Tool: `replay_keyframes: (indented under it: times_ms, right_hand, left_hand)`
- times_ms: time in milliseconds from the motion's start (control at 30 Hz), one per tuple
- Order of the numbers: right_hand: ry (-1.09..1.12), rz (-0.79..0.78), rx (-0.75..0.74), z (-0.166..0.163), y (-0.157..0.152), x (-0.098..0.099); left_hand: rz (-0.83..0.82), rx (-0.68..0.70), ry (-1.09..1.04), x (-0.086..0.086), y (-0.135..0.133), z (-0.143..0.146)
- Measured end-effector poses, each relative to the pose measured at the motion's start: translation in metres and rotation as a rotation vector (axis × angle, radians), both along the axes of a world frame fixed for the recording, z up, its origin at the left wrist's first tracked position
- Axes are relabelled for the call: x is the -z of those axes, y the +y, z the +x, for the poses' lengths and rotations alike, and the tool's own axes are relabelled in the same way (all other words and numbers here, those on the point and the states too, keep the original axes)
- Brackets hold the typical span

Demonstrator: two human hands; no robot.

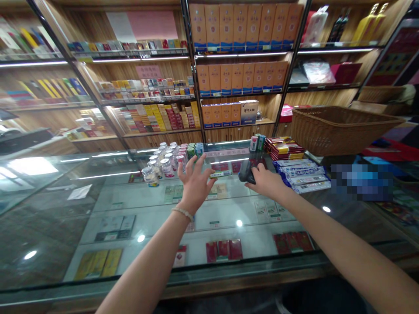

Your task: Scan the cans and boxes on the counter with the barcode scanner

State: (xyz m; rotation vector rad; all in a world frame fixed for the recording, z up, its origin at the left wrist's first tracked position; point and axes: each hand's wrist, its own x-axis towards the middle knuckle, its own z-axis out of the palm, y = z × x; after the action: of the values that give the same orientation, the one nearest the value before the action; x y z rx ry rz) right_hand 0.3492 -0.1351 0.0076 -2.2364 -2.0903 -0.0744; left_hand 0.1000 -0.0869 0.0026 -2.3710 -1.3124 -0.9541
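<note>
My left hand [195, 183], wearing a beaded bracelet [182, 213], reaches over the glass counter. Its thumb and forefinger pinch the left end of a slim green-and-white pack [221, 174], which looks like a stick of gum; the other fingers are spread. Dark printing like a barcode shows at the pack's right end. My right hand [262, 178] is wrapped around a black handheld barcode scanner [246, 172]. The scanner's head faces left, toward the pack, with a small gap between them.
Small bottles and cans [165, 161] stand left of my hands. To the right lie blue-white packets [303, 174], red-gold packets [284, 147] and a wicker basket [340, 128]. The glass counter [229, 226] holds flat boxes underneath. Stocked shelves [242, 54] line the wall.
</note>
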Motion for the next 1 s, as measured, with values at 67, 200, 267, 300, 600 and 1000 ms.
replay_keyframes:
  times_ms: [67, 200, 267, 300, 600, 1000]
  right_hand:
    - [-0.001, 0.005, 0.004, -0.001, -0.001, 0.001]
    - [0.029, 0.050, 0.042, 0.002, -0.002, -0.001]
    - [0.101, 0.084, 0.057, 0.006, -0.003, -0.005]
    - [0.155, 0.097, 0.055, 0.007, -0.004, -0.007]
    - [0.631, 0.102, -0.100, -0.002, -0.027, -0.029]
    - [0.683, -0.023, -0.269, -0.034, -0.052, -0.036]
  left_hand:
    - [0.000, -0.001, 0.000, -0.001, 0.000, 0.000]
    - [0.001, -0.023, 0.001, -0.002, 0.000, 0.000]
    - [0.001, -0.039, -0.007, -0.003, 0.001, -0.001]
    - [0.001, -0.047, -0.016, -0.003, 0.002, -0.002]
    - [0.015, -0.165, -0.068, 0.001, 0.012, -0.014]
    - [0.037, -0.237, -0.060, 0.000, 0.012, -0.016]
